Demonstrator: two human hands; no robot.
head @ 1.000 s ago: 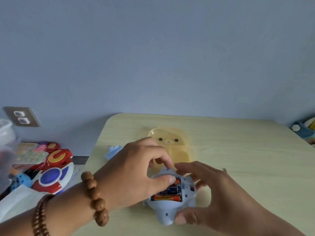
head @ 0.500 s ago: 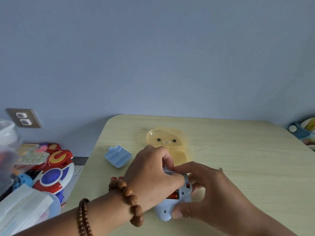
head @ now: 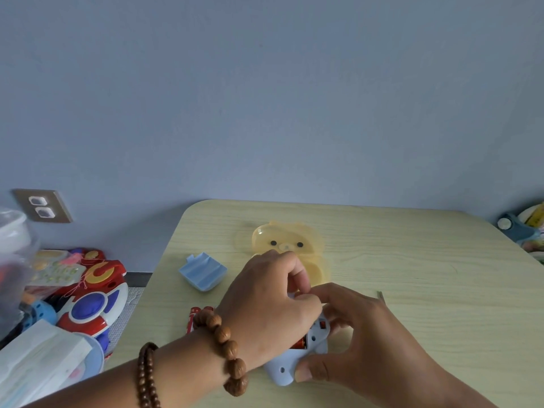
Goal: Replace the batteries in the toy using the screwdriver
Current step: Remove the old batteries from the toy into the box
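Pale blue plastic toy (head: pixel 282 371) sits on the light wood table (head: pixel 412 260), right under both hands. The right hand (head: pixel 362 343) grips its shell, thumb on the near edge. The left hand (head: pixel 265 307) is nearer the open bay, fingers curled tight into it; whether they pinch anything, cannot tell. One orange-red battery (head: pixel 298 344) shows just below them, apparently lying crosswise between the hands.

Toy (head: pixel 279 375): pale-blue plastic shell, underside up on table (head: pixel 412 260), bay open with orange battery (head: pixel 298 344) seated inside; ribbed pale-blue cover (head: pixel 203 272) lying detached well to its left; red batteries (head: pixel 195 315), partly hidden, between the two.
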